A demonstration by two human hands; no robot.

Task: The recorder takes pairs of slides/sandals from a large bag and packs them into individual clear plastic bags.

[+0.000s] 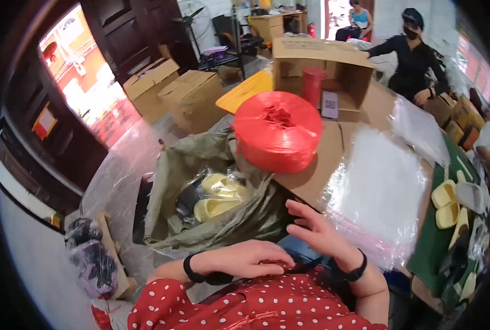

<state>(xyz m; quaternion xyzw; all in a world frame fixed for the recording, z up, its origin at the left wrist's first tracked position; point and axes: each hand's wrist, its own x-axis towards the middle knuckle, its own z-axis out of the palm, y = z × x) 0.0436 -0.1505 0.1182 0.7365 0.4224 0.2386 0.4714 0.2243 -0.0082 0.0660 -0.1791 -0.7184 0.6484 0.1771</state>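
Observation:
My left hand [250,258] is held close to my body in front of the red dotted top, its fingers stretched loosely to the right and nothing seen in them. To its right, my right hand [319,234] is raised at the table's near edge with fingers apart and no object in it. Ahead of my left hand stands an open woven sack [162,212]. Inside it lie yellow slippers [217,209] in clear plastic, beside a dark wrapped item. A stack of clear plastic bags [385,187] lies on the cardboard-covered table, beyond my right hand.
A large roll of red plastic twine [278,135] sits at the table's left edge. Behind it is an open cardboard box [324,49] with a red cup [313,85]. Slippers [446,203] lie on green cloth at right. A co-worker [415,55] in black stands beyond the table.

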